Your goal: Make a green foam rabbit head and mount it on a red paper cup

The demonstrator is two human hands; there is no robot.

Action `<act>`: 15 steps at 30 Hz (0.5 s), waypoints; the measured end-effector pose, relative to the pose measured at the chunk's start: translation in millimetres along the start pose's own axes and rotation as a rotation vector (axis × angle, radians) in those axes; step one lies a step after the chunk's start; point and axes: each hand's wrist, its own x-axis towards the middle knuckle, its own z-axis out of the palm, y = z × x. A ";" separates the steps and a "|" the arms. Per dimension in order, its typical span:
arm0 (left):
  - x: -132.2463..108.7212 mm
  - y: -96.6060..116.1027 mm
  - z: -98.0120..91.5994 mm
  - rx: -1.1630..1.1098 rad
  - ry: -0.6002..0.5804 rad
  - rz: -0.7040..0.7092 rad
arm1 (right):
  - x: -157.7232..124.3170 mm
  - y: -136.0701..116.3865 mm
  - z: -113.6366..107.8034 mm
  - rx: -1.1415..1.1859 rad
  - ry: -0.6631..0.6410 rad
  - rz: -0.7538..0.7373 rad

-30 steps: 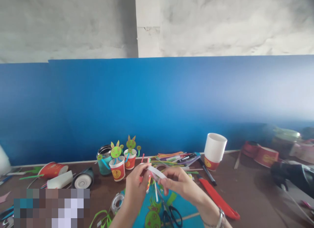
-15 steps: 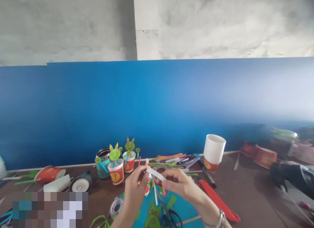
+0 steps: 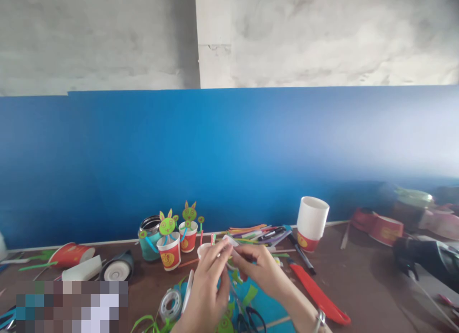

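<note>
My left hand and my right hand meet above the near middle of the table, fingers closed. Between their fingertips is a short white strip, partly hidden by the fingers; whether it is paper or tape I cannot tell. Just behind my left hand stands a paper cup, mostly covered. Scissors with dark handles lie below the hands on a blue sheet, beside green paper cutouts. A tape roll lies left of my left hand.
Two cups with green animal faces stand at the back left near a teal flask. Coloured strips and pens lie behind the hands. At right are stacked cups and a long red object. A red cup lies tipped over.
Both hands have drawn together, and the white strip that stretched between them shows far less. My left hand has turned, its back now more toward me.
</note>
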 end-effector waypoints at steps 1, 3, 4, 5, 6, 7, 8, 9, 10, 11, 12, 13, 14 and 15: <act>-1.0 0.5 2.1 0.000 -0.012 0.006 | 0.0 0.2 0.7 -0.007 0.014 -0.007; -2.5 1.7 5.8 -0.019 -0.009 0.000 | 0.1 1.3 1.7 -0.021 0.033 -0.022; -2.8 2.4 7.0 -0.034 -0.001 -0.019 | 0.1 2.0 1.9 -0.029 0.040 -0.030; -2.8 3.2 7.8 -0.051 0.007 -0.051 | 0.2 2.4 1.8 -0.037 0.044 -0.039; -2.5 4.1 8.2 -0.072 0.012 -0.087 | 0.2 2.5 1.5 -0.044 0.045 -0.049; -1.8 5.2 8.1 -0.099 0.015 -0.124 | 0.2 2.3 1.1 -0.049 0.040 -0.058; -0.9 6.3 7.8 -0.127 0.021 -0.159 | 0.0 1.7 0.7 -0.054 0.034 -0.068; 0.1 7.3 7.3 -0.156 0.034 -0.192 | -0.2 0.9 0.2 -0.061 0.029 -0.077; 1.0 8.2 6.8 -0.186 0.056 -0.224 | -0.6 0.1 -0.1 -0.069 0.021 -0.084; 1.9 8.6 6.4 -0.213 0.076 -0.254 | -1.0 -0.8 -0.3 -0.081 0.013 -0.089; 2.4 8.6 6.2 -0.231 0.092 -0.283 | -1.5 -1.4 -0.3 -0.097 0.008 -0.090; 2.5 8.0 6.4 -0.234 0.100 -0.308 | -2.0 -1.7 -0.2 -0.114 0.005 -0.090; 2.1 6.9 6.9 -0.220 0.099 -0.319 | -2.5 -1.8 0.0 -0.132 0.003 -0.090; 1.3 5.4 7.8 -0.190 0.091 -0.314 | -2.9 -1.6 0.4 -0.148 0.001 -0.093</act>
